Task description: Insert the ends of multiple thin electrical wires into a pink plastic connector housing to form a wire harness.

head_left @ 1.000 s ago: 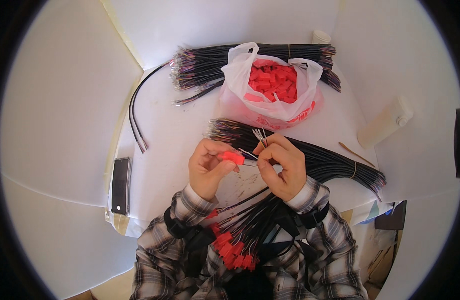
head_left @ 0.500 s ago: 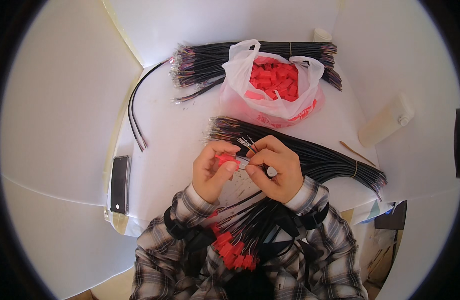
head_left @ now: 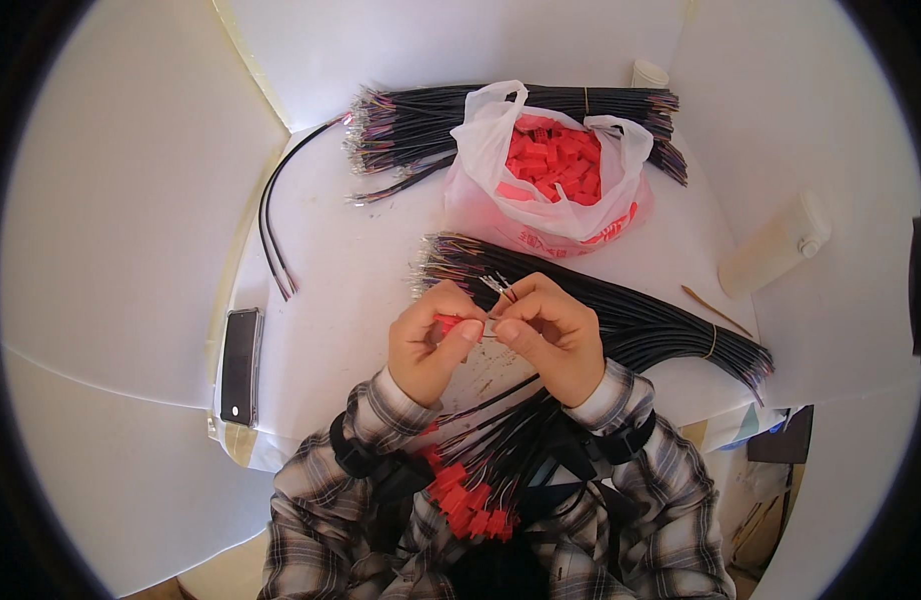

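Between the thumb and fingers of my left hand [head_left: 431, 340] is a red plastic connector housing [head_left: 447, 322], mostly covered by the fingers. My right hand [head_left: 551, 335] is closed on the stripped end of a black cable, and its thin coloured wires [head_left: 498, 287] fan out above the fingers. Both sets of fingertips almost meet at a thin wire beside the housing. Below them, black cables with red connectors [head_left: 466, 500] on their ends lie across my lap. Just beyond my hands rests a thick bundle of black cables [head_left: 621, 310] with bare coloured wire ends.
A white plastic bag [head_left: 481, 190] full of red housings [head_left: 556, 160] stands at the back, before another cable bundle [head_left: 411, 110]. On the left are a phone [head_left: 242, 365] and a loose cable [head_left: 266, 220]. A pale bottle [head_left: 776, 245] and thin brown stick [head_left: 716, 308] are on the right.
My hands have come closer together, and the left fingers now cover more of the red housing. The right fingertips have moved up against the left ones.
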{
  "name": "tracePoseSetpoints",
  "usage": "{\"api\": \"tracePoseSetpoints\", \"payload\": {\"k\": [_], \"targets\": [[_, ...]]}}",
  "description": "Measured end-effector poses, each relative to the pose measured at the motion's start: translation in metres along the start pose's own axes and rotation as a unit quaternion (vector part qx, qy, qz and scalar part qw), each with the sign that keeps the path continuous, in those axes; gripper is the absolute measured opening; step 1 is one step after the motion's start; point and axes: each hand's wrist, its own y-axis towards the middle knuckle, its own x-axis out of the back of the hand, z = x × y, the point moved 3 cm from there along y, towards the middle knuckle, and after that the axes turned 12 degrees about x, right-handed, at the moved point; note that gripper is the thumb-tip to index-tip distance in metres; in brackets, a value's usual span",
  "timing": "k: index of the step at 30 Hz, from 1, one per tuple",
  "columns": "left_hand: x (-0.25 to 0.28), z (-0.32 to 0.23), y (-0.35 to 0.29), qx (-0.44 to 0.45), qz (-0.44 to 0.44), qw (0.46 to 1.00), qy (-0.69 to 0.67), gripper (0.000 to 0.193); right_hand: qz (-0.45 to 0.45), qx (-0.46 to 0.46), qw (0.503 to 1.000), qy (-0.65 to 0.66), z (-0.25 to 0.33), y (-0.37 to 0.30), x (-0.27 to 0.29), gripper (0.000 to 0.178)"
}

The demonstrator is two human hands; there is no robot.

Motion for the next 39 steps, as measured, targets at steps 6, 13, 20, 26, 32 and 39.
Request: {"api": "tracePoseSetpoints", "payload": {"k": [6,13,20,26,32,39], "targets": [[0.001,0.007,0.002,0.086,-0.055,0.991,-0.087,0.013,0.061,0.114,0.981,-0.146,0.014,0.006,0.003,0.009],[0.001,0.010,0.006,0.089,-0.040,0.987,-0.127,0.019,0.087,0.156,0.951,-0.251,0.020,0.007,0.000,0.012],[0.003,0.016,0.005,0.086,-0.007,0.985,-0.152,0.020,0.096,0.151,0.952,-0.247,0.020,0.008,0.001,0.012],[0.003,0.013,0.004,0.082,-0.003,0.987,-0.141,0.023,0.113,0.131,0.956,-0.236,0.021,0.008,0.001,0.013],[0.003,0.009,0.002,0.042,-0.007,0.990,-0.132,0.025,0.116,0.133,0.950,-0.256,0.022,0.008,-0.001,0.012],[0.004,0.012,0.003,0.059,-0.010,0.985,-0.165,0.024,0.057,0.146,0.962,-0.224,0.023,0.009,0.001,0.013]]}}
